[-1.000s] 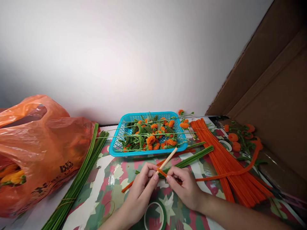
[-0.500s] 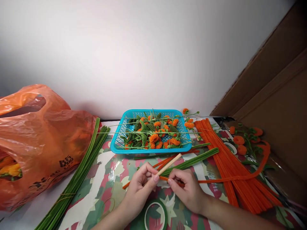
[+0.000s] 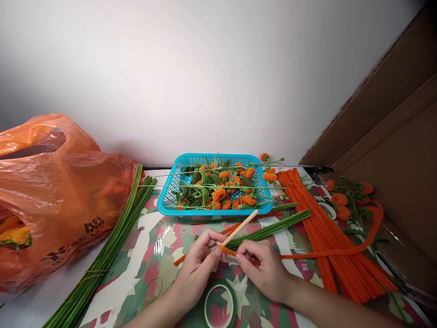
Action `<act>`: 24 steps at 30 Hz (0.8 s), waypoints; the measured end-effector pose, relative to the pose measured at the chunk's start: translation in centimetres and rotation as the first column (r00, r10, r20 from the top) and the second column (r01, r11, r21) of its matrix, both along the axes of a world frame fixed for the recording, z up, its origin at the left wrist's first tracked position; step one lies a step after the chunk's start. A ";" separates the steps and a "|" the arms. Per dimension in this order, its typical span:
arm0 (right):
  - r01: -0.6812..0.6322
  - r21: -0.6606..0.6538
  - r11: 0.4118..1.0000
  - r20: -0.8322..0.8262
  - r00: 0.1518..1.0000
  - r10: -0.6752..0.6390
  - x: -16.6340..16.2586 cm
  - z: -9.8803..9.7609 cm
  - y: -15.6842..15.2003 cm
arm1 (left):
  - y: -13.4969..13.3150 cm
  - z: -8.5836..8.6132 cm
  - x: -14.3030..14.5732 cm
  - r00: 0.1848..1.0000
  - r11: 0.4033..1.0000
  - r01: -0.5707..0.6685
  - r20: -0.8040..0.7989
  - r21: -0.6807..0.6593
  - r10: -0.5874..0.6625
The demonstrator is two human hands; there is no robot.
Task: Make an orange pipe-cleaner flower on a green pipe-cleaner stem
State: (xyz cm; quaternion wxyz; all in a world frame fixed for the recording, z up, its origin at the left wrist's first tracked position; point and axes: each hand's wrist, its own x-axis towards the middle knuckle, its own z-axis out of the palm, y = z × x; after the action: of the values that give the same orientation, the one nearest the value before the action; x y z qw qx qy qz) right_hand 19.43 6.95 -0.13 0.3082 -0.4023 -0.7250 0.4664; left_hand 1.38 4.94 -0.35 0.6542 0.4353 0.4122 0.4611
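Observation:
My left hand [image 3: 200, 264] pinches the near end of a thin wooden stick [image 3: 243, 224] that slants up and to the right. My right hand [image 3: 264, 269] pinches an orange pipe cleaner [image 3: 321, 253] whose end lies against the stick at my fingertips. Its long tail runs right and curls up at the far right. Both hands hover over a patterned table cover [image 3: 160, 255], just in front of a blue basket [image 3: 167, 207].
The basket holds several orange-and-green pipe-cleaner flowers [image 3: 218, 195]. A bundle of orange pipe cleaners [image 3: 327, 232] lies right, green ones [image 3: 112, 248] left and another green bunch [image 3: 273, 228] behind my hands. An orange plastic bag [image 3: 51, 191] sits far left. A tape roll [image 3: 220, 305] lies near.
The view has shifted slightly. My hands stay together on the stick and orange pipe cleaner, with small finger movements; the stick's tip tilts a little.

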 end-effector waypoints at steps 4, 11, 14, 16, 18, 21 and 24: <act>0.025 -0.030 0.999 -0.016 1.000 -0.026 0.0 0.0 0.0 | -0.1 -0.2 -0.1 1.000 1.000 0.000 0.024 -0.008 0.000; 0.010 -0.028 1.000 -0.007 1.000 -0.010 0.0 0.1 0.0 | -0.1 0.1 0.1 1.000 1.000 -0.020 0.011 0.022 0.020; 0.009 -0.025 1.000 -0.006 1.000 -0.010 0.0 0.1 0.1 | 0.0 0.2 0.1 1.000 1.000 -0.004 -0.009 0.015 0.005; 0.006 -0.021 1.000 -0.008 1.000 -0.006 0.0 0.1 0.1 | 0.0 0.2 0.1 1.000 1.000 -0.010 -0.015 0.013 0.010; 0.000 -0.016 1.000 -0.007 1.000 -0.001 0.0 0.2 0.1 | -0.1 0.2 0.0 1.000 1.000 -0.022 -0.018 0.018 0.022; -0.001 -0.005 1.000 0.004 1.000 0.001 0.0 0.3 0.1 | -0.2 0.2 0.1 0.999 0.999 -0.027 -0.032 0.024 0.027; -0.002 0.003 1.000 0.013 1.000 0.002 0.0 0.2 0.0 | -0.2 0.1 0.1 0.998 0.999 -0.032 -0.045 0.022 0.033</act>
State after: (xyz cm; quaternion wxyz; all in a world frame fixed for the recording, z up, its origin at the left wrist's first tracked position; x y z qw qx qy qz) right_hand 19.39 6.96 0.03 0.3035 -0.4040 -0.7282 0.4630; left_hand 1.50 4.78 -0.26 0.6324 0.4458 0.4289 0.4663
